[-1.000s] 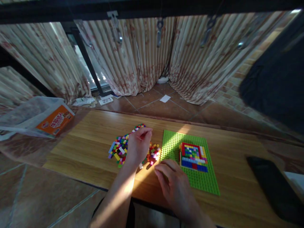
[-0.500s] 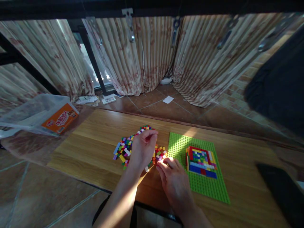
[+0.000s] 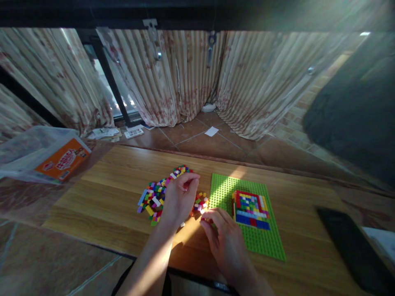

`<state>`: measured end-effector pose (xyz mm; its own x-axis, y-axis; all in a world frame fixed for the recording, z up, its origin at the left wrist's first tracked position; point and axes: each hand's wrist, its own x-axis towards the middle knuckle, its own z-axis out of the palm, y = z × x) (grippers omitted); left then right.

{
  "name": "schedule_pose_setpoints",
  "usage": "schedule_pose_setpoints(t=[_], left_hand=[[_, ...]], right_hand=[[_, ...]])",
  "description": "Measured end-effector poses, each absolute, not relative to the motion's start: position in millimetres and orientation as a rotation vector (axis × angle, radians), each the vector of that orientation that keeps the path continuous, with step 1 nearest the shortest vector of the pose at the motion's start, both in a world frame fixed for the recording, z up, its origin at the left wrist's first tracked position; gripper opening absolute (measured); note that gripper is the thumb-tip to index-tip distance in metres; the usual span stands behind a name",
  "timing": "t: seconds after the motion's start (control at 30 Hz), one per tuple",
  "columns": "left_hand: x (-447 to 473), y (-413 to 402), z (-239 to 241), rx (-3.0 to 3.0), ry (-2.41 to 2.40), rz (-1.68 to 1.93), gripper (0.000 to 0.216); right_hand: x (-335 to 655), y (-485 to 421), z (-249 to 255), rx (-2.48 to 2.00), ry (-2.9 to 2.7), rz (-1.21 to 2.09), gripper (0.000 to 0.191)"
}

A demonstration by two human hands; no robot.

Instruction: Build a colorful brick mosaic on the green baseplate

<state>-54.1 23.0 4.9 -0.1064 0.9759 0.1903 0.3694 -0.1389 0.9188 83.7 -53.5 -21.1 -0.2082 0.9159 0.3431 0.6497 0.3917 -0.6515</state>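
A pile of small coloured bricks (image 3: 154, 195) lies on the wooden table (image 3: 114, 185). My left hand (image 3: 180, 197) rests over the pile with its fingers curled in a loose pinch; what it holds is hidden. My right hand (image 3: 224, 238) sits at the near right edge of the pile, its fingertips pinched on a small red brick (image 3: 206, 220). To the right lies a green studded baseplate (image 3: 259, 242) carrying a multicoloured brick rectangle (image 3: 250, 204) with a red border.
A clear plastic bag with an orange label (image 3: 60, 158) lies at the table's left end. A dark flat object (image 3: 354, 246) sits at the right end. Striped curtains (image 3: 191, 78), tiled floor and scattered papers (image 3: 212, 130) lie beyond the table.
My right hand moved from the table's front to the pile's edge and closed its fingertips on a small brick. My left hand stayed over the pile.
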Motion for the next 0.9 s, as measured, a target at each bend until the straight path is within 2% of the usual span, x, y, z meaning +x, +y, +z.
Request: schedule_pose_setpoints(t=[0.27,0.53,0.9], left_hand=[[-43,19,4,1.609,1.459,1.153,0.02],[-26,12,4,1.562,1.352,1.015,0.02],[-10,9,3,1.751,1.38,0.873,0.023]], right_hand=[[99,-55,0,-1.3,-1.624,0.809,0.013],[126,-47,1,-1.301,-1.492,0.632,0.014],[174,-37,4,-1.418,-1.118,0.618,0.016]])
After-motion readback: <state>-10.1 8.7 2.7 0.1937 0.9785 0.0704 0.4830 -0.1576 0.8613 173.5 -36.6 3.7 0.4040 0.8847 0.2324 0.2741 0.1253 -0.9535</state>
